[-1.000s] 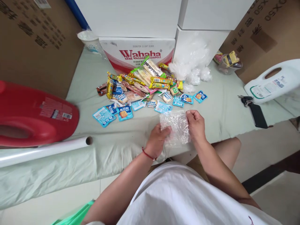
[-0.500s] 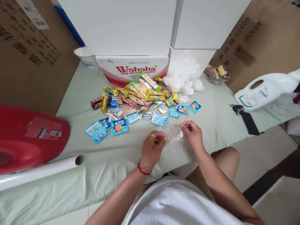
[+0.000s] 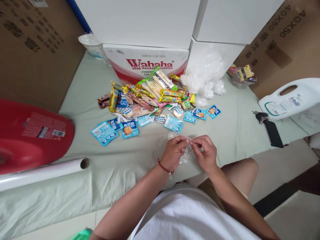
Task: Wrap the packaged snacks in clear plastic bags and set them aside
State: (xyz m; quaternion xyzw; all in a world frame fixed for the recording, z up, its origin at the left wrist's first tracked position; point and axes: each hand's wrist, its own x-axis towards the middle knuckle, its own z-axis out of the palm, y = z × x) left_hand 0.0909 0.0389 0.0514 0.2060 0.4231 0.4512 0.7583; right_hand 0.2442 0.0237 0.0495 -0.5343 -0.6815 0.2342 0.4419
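Observation:
Fingertips of my left hand (image 3: 175,151) and my right hand (image 3: 205,151) meet in a pinch at the edge of a crumpled clear plastic bag (image 3: 185,156). Most of the bag hangs below and behind the hands, resting over the cloth. Just beyond lie flat blue snack packets, among them one packet (image 3: 173,124) close above my left hand. Behind them rises a pile of wrapped snacks, with yellow-wrapped bars (image 3: 171,96) and a green-edged clear pack (image 3: 161,80) on top.
A heap of clear plastic bags (image 3: 205,76) sits right of the snack pile, before white boxes. On the right are a white jug (image 3: 290,100), keys with a black holder (image 3: 273,133) and a small tub (image 3: 243,80). A red container (image 3: 32,136) and white roll (image 3: 50,171) stand left.
My hands have come together from apart, so both now pinch the bag at one spot. The view has shifted slightly, and a green object shows at the bottom edge.

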